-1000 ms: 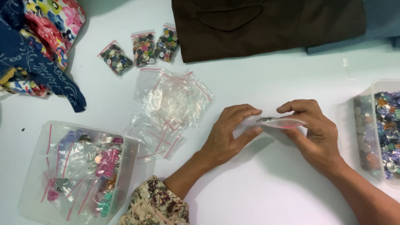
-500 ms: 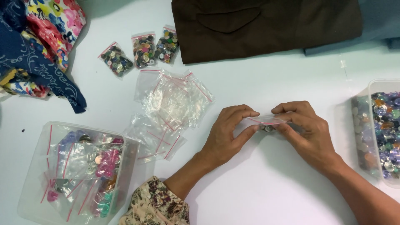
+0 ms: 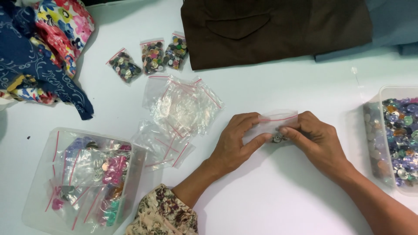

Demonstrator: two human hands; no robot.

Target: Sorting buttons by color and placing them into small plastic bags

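Note:
Both my hands hold one small clear zip bag (image 3: pixel 278 122) with a red seal line, low over the white table (image 3: pixel 278 191). My left hand (image 3: pixel 237 141) pinches its left side with thumb and fingers. My right hand (image 3: pixel 315 141) grips its right side, fingers pressed along the bag. A few dark and silvery buttons (image 3: pixel 278 138) show at the bag's bottom, between my fingertips. A loose pile of empty clear zip bags (image 3: pixel 180 109) lies just left of my left hand.
A clear tub of mixed coloured buttons (image 3: pixel 398 137) stands at the right edge. Another clear tub with filled zip bags (image 3: pixel 82 178) sits front left. Three filled button bags (image 3: pixel 150 58) lie at the back. Brown cloth (image 3: pixel 274 28) and patterned fabrics (image 3: pixel 43 52) lie along the back.
My hands have shifted slightly and the bag now stands more upright between them, its red seal on top and the buttons gathered at the bottom.

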